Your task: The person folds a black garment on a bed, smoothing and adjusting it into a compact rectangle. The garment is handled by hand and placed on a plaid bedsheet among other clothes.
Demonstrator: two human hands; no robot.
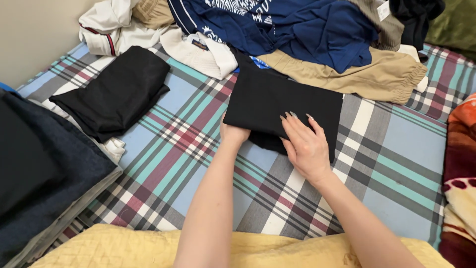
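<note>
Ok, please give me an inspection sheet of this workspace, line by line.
Surface: plaid sheet, blue, grey and red checks.
Job's things: black garment, folded flat.
Clutter: folded black cloth at left; dark stack far left; pile behind with navy shirt, tan trousers, white top.
Hands: left hand tucked under the garment's edge; right hand flat on it.
Cables: nothing seen.
Surroundings: yellow blanket in front, patterned blanket at right.
</note>
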